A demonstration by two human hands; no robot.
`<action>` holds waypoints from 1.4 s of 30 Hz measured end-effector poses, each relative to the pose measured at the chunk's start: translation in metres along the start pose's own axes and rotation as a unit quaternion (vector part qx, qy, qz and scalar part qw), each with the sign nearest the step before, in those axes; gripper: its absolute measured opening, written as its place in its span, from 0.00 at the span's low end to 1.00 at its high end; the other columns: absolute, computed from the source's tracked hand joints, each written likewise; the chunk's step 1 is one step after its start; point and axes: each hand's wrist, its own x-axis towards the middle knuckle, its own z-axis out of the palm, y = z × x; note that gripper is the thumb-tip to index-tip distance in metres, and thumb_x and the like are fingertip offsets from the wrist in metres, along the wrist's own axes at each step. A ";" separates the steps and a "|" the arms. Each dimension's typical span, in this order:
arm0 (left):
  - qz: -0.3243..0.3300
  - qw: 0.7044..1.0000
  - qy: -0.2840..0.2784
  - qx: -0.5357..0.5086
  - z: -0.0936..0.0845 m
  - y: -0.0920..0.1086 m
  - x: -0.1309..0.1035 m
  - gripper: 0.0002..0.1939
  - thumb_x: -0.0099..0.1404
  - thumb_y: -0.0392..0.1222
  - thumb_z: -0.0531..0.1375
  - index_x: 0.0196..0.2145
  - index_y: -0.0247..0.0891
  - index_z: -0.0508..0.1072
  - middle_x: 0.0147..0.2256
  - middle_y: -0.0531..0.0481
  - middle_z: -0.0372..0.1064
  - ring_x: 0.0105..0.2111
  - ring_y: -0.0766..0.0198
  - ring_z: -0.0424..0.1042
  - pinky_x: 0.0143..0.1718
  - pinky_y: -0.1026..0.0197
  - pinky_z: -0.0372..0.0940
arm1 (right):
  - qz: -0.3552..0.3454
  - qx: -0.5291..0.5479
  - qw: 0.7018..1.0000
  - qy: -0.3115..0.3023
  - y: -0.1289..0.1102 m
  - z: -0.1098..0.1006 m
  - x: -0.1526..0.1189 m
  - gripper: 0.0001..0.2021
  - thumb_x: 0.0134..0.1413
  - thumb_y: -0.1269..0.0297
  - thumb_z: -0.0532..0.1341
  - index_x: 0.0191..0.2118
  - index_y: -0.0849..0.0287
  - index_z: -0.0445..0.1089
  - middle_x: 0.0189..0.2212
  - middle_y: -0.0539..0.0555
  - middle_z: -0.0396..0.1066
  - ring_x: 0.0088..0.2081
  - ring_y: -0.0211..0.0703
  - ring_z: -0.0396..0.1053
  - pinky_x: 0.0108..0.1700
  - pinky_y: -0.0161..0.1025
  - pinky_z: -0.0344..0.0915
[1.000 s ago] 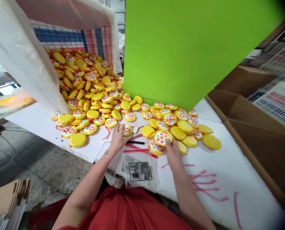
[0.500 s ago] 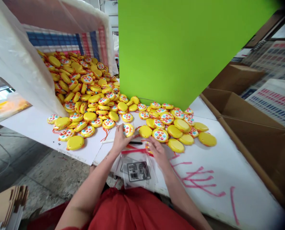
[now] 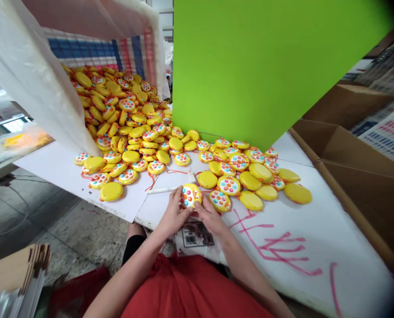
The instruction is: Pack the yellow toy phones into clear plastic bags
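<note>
A yellow duck-like toy point(image 3: 188, 196) with a white face of coloured round buttons is held above the table's front edge. My left hand point(image 3: 174, 215) grips its left side, thumb along the near edge. The fingers of my right hand point(image 3: 213, 216) close on its right end, by the eyes. Below the hands lie clear plastic bags point(image 3: 197, 238) with black print, partly covered. A white pen point(image 3: 160, 191) lies left of the toy. Just right of my right hand rests another button-side-up toy point(image 3: 220, 201).
Many more yellow toys point(image 3: 130, 132) spill from a plastic-lined woven bag point(image 3: 34, 84) at left. A green panel point(image 3: 250, 66) stands behind. Open cardboard boxes point(image 3: 359, 185) are at right. Pink marks point(image 3: 283, 251) cover the white table point(image 3: 256, 282); folded cardboard point(image 3: 11, 274) sits lower left.
My left hand has brought a toy nearer to my body. My right hand has moved in and closed on its other end. The view has shifted slightly left.
</note>
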 end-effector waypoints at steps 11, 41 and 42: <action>-0.041 0.986 -0.084 -0.136 -0.004 0.011 -0.003 0.45 0.49 0.43 0.70 0.61 0.41 0.55 0.54 0.43 0.63 0.50 0.54 0.66 0.51 0.53 0.65 | 0.014 -0.054 0.998 0.006 -0.024 -0.013 -0.005 0.22 0.55 0.45 0.57 0.51 0.50 0.70 0.47 0.52 0.72 0.48 0.51 0.69 0.50 0.50 0.69; -0.005 0.993 -0.073 -0.092 0.011 0.005 -0.009 0.42 0.60 0.50 0.62 0.65 0.42 0.46 0.62 0.40 0.51 0.56 0.51 0.62 0.55 0.50 0.61 | 0.009 0.048 0.998 -0.029 -0.025 -0.007 -0.014 0.24 0.57 0.46 0.55 0.57 0.47 0.64 0.55 0.52 0.65 0.54 0.49 0.65 0.55 0.49 0.65; -0.004 0.992 -0.078 -0.095 0.011 0.006 -0.009 0.39 0.62 0.51 0.59 0.65 0.41 0.46 0.62 0.40 0.51 0.56 0.52 0.62 0.56 0.50 0.61 | 0.010 0.050 0.998 -0.036 -0.027 -0.006 -0.015 0.24 0.57 0.46 0.56 0.57 0.47 0.64 0.55 0.52 0.66 0.53 0.49 0.66 0.53 0.48 0.66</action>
